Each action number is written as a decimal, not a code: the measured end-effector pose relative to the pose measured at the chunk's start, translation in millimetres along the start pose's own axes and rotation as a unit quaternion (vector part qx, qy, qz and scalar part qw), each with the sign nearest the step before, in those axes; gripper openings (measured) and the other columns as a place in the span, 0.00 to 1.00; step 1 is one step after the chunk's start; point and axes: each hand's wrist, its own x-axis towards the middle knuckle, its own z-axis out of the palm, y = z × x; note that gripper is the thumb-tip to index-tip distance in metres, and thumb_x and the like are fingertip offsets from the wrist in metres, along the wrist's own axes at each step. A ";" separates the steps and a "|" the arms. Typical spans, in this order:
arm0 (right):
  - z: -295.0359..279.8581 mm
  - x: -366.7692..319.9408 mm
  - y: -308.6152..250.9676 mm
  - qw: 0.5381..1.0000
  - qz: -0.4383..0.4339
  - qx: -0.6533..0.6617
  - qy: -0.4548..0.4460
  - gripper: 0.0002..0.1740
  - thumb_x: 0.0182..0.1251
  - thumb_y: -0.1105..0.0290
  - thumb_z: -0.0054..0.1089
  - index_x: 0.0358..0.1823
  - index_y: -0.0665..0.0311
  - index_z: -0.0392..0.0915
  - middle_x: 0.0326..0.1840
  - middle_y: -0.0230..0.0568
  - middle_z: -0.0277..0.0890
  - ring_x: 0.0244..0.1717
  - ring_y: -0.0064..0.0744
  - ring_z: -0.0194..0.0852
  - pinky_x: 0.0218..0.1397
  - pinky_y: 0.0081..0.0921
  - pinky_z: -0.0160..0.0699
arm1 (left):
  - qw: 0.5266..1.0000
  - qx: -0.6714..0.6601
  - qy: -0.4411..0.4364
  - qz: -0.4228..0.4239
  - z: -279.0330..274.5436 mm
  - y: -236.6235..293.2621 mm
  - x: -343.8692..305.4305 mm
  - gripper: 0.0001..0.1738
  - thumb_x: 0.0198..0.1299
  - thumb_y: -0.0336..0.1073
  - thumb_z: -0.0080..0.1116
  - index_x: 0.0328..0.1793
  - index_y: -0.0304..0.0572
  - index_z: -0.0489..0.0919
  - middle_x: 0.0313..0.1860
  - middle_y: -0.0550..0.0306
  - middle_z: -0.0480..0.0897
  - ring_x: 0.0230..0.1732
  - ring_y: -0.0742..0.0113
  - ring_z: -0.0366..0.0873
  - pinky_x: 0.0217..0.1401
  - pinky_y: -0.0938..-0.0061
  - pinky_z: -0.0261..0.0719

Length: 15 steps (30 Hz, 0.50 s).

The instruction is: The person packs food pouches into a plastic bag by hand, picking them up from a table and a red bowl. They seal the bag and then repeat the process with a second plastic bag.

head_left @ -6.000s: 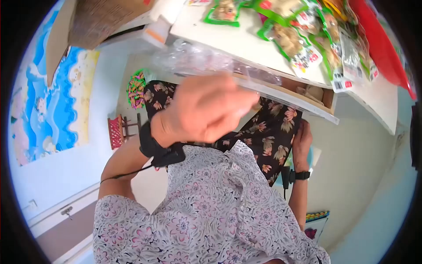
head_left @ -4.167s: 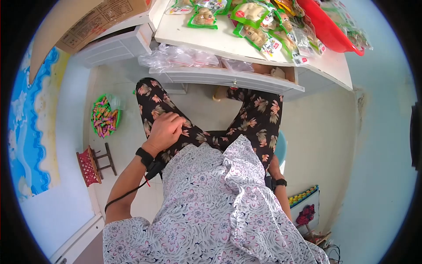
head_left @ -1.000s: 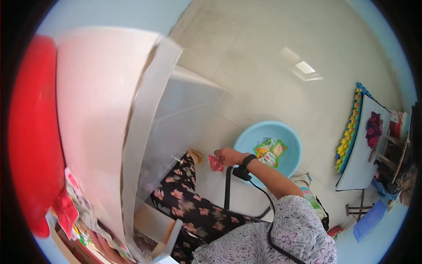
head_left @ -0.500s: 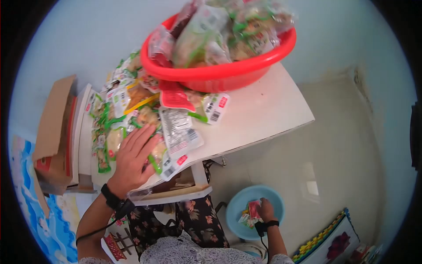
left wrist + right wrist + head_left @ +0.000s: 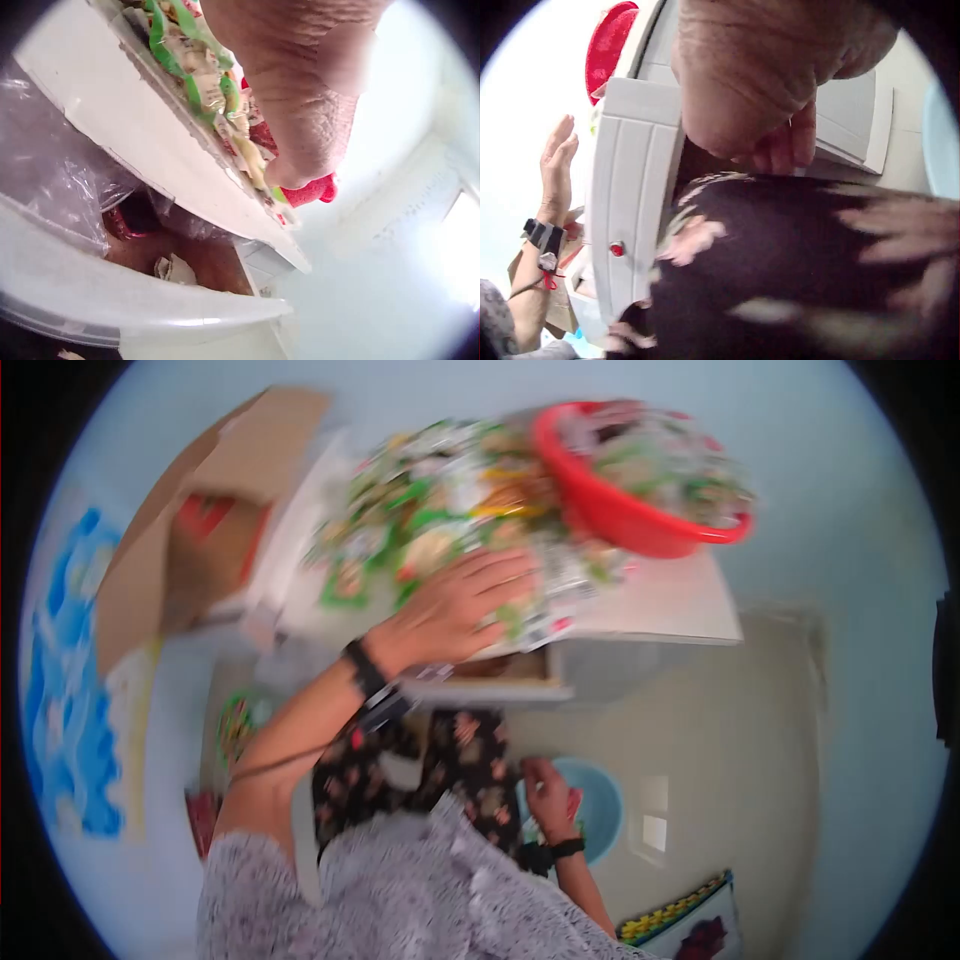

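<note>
In the head view my left hand (image 5: 465, 605) lies with extended fingers over the near edge of a pile of green-trimmed snack packets (image 5: 430, 550) on the white table. The left wrist view shows its heel and wrist above some packets (image 5: 199, 71); its fingertips are hidden there. My right hand (image 5: 545, 795) hangs low beside the thigh, at the near-left rim of a light blue basin (image 5: 603, 810). Its fingers (image 5: 780, 146) curl loosely, with nothing seen in them. A red packet (image 5: 574, 803) shows in the basin, partly behind the right wrist.
A red basin (image 5: 640, 510) heaped with packets stands at the table's right. An opened cardboard box (image 5: 215, 520) is at the left. Under the tabletop a drawer (image 5: 217, 274) is pulled out, with clear plastic bags (image 5: 45, 150) in it. Floral trousers (image 5: 780, 247) fill the space below.
The red packet was in my right hand and now lies in the blue basin. That hand has drawn back toward the thigh. My left hand has come from the lap onto the packets.
</note>
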 end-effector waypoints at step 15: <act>128.9 84.3 -387.4 0.746 -0.443 0.167 -0.468 0.08 0.71 0.74 0.64 0.48 0.65 0.83 0.40 0.47 0.83 0.42 0.54 0.83 0.47 0.41 0.84 | 0.691 -0.708 -0.042 -0.140 38.7 54.7 -113.5 0.14 0.70 0.37 0.65 0.56 0.36 0.85 0.43 0.55 0.90 0.43 0.68 0.89 0.45 0.68 0.86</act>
